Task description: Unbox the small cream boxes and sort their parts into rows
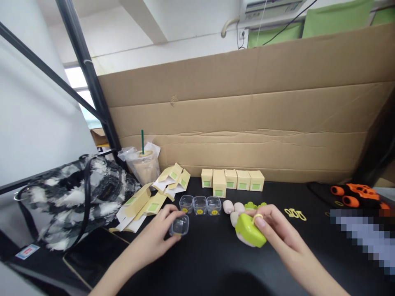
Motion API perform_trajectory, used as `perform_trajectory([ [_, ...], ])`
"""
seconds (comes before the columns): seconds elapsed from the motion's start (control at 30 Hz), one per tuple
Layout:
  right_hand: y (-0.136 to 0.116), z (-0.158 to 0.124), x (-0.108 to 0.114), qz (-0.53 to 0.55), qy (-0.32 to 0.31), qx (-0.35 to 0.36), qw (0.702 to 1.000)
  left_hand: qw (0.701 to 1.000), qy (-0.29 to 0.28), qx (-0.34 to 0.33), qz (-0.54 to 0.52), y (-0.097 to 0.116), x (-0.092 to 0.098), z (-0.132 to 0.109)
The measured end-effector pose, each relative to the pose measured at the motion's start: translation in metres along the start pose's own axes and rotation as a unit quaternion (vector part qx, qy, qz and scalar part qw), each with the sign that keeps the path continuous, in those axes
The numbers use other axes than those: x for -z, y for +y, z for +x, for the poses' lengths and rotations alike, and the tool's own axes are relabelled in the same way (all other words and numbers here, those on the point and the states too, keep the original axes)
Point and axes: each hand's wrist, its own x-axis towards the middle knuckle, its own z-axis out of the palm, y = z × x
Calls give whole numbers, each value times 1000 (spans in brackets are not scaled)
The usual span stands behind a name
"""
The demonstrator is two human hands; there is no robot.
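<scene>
My left hand [162,230] has its fingers and thumb around a small clear plastic container [180,225], just above the black table or resting on it; I cannot tell which. Three similar clear containers [200,205], each with a yellow sticker on the front, stand in a row behind it. My right hand [274,228] pinches a bright green case [250,231] by a yellow loop at its top. A pale underside shows on the case, and it hangs tilted. Beyond it lie several pale rounded pieces [228,206] and smaller green pieces [251,205], partly hidden.
Several small cream boxes [219,183] stand at the back, and flattened ones [134,201] lie at left. A bagged drink [146,166] and a shaggy black-and-white bag [101,185] sit further left. Yellow loops [295,214] and an orange toy car [359,195] are at right. Cardboard [240,123] walls the back.
</scene>
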Motion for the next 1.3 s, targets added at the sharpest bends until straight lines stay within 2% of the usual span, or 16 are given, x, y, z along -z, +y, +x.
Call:
perform_trajectory([
  [0.1,-1,-2,-1,5,-8,4,1000,999,17,1,27,-22,1,3],
  [0.2,0,-1,0,8,-3,1,1000,1000,7,2,14,-31,-4,13],
  [0.43,-3,1,-2,33,-28,-80,996,999,24,-31,28,-32,-13,21],
  [0.6,-4,0,-2,48,-50,-84,994,998,25,-38,43,-29,-15,22],
  [0.7,-2,0,-2,48,-48,-80,994,997,32,-25,68,-24,-11,22],
  [0.8,1,1,-3,46,-39,-74,995,993,92,-22,72,-8,-8,21],
  [0.87,3,2,-4,56,-24,-70,996,994,104,-11,-2,10,-12,23],
  [0.9,4,3,-5,65,-15,-69,995,994,75,3,-75,20,-18,26],
  [0.93,5,3,-6,76,-7,-68,995,985,16,25,-168,31,-25,30],
  [0.97,6,3,-7,86,-3,-67,994,958,-63,52,-275,41,-34,34],
  [1.03,9,3,-9,97,-12,-62,993,859,-206,81,-462,57,-52,46],
  [1.1,11,5,-7,91,-29,-55,994,766,-287,75,-571,67,-68,58],
  [1.13,12,5,-5,77,-32,-49,995,737,-300,68,-601,70,-73,63],
  [1.17,12,7,-3,52,-29,-41,997,722,-295,63,-623,71,-77,68],
  [1.23,12,8,1,-21,-18,-19,999,711,-250,60,-654,71,-81,73],
  [1.3,10,9,4,-103,-35,4,994,708,-188,65,-677,70,-84,73],
])
